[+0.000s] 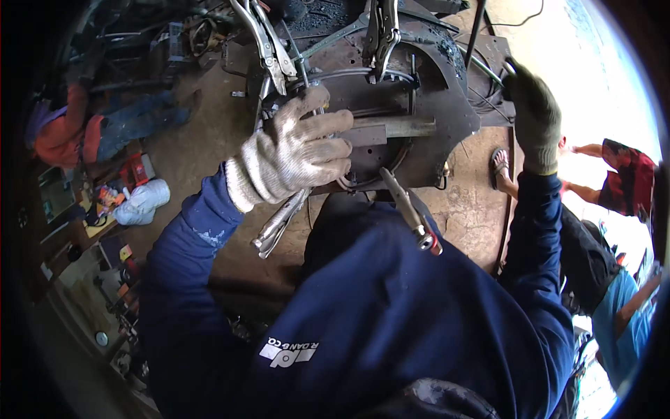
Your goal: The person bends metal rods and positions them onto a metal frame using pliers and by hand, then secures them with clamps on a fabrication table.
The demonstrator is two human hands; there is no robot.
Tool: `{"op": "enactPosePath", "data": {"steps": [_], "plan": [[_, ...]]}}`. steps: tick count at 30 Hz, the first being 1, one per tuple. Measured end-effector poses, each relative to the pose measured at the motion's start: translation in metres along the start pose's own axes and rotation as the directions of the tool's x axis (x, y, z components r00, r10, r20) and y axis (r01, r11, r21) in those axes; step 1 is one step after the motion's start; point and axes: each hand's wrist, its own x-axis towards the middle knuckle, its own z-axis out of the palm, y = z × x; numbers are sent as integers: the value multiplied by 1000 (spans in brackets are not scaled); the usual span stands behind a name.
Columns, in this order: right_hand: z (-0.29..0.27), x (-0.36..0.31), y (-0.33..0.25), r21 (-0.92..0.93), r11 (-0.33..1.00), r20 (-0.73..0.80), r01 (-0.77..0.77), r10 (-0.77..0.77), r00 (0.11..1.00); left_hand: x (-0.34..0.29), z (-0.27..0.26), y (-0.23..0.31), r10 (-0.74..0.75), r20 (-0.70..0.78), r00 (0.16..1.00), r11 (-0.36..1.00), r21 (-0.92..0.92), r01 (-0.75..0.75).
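Note:
My left hand (300,143), in a pale knitted work glove, is over the left side of a dark steel plate (447,98) with its fingers stretched out and apart. Beside its fingertips a flat metal bar (412,127) lies across a round metal ring (349,74). Several locking pliers sit around the ring, among them one pair (265,43) above my left hand, another (380,42) at the far side and one (408,208) at the near side. Off the plate's right edge, my gloved right hand (536,119) is raised with fingers curled; what it grips is unclear.
On the left a person in an orange top (66,136) is low near the floor. A person in red and black (624,174) and another in light blue (621,335) are at the right. Dark metal scraps (314,21) lie at the far side, and a cable trails over the floor.

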Motion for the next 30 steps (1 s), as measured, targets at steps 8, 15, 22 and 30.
{"op": "enactPosePath", "data": {"steps": [8, 15, 22, 30], "plan": [[-9, 88, -133, 218, 915, 82, 340, -365, 927, -7, 5, -4, 19, 11, 1000, 999, 35, -20], [27, 115, -173, 234, 856, 213, 460, -507, 835, -18, 8, -1, -66, 84, 994, 998, -12, 67], [34, 116, -180, 226, 868, 320, 441, -494, 808, -25, 9, 1, -96, 93, 991, 992, -72, 103], [38, 116, -187, 145, 873, 354, 466, -485, 799, -31, 14, 7, -210, 151, 966, 828, -498, 258]]}}
